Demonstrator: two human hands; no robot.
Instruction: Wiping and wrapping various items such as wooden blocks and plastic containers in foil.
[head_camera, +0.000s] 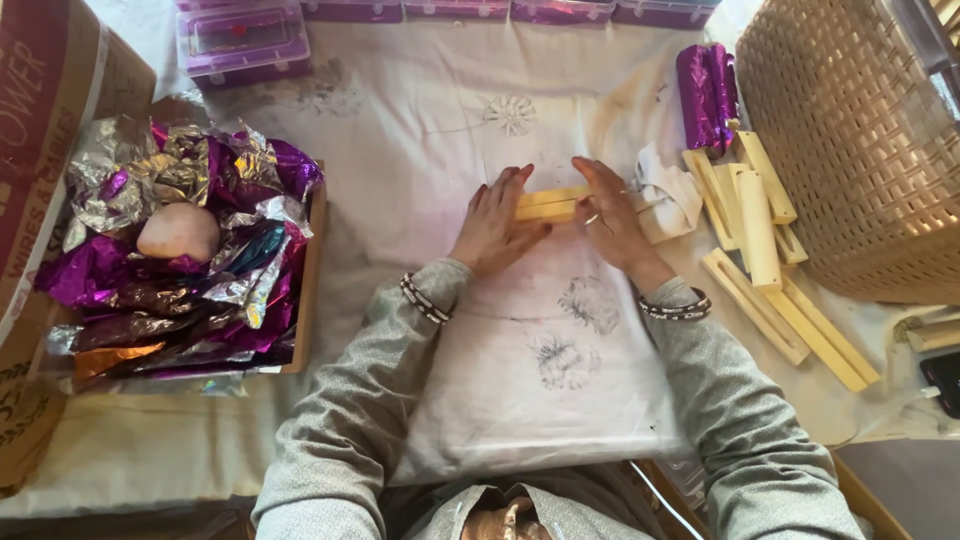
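Observation:
My left hand (497, 222) and my right hand (612, 212) meet on a long pale yellow block (548, 204) lying on the white embroidered cloth (420, 150). Each hand grips one end of it, fingers flat along the top. Just right of my right hand lies a crumpled white paper or cloth piece (668, 195). I wear grey sleeves and beaded bracelets on both wrists.
A wooden tray (310, 270) at the left holds crumpled purple and silver foil sheets and a pale round stone. Several yellow blocks (757, 235) and purple-wrapped rolls (706, 92) lie at the right beside a woven basket (860, 150). Purple boxes line the far edge; a cardboard box stands far left.

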